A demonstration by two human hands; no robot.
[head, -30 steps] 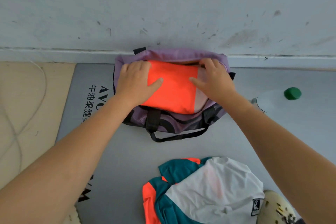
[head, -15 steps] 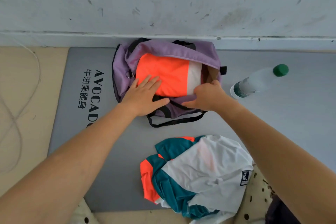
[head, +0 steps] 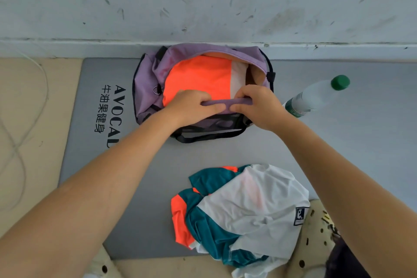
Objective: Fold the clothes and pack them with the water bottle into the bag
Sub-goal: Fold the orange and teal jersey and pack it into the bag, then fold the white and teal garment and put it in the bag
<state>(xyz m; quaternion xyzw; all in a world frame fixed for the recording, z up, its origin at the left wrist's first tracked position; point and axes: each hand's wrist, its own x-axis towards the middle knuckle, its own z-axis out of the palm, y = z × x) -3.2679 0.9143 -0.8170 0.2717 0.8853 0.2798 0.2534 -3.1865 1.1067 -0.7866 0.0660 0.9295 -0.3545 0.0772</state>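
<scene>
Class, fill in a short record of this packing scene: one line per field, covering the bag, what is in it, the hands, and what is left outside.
Bag: purple bag on grey mat, open
Inside: folded orange garment
Left hand: grips bag's near rim
Right hand: grips same rim
Unfolded: teal-and-white garment on mat
Water bottle: lying right of bag, green cap on

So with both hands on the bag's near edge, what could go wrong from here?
Both hands, left hand and right hand, pinch the purple bag rim; closing it now would leave the crumpled shirt and water bottle unpacked. The folded orange garment nearly fills the opening, so space may run short.
</scene>
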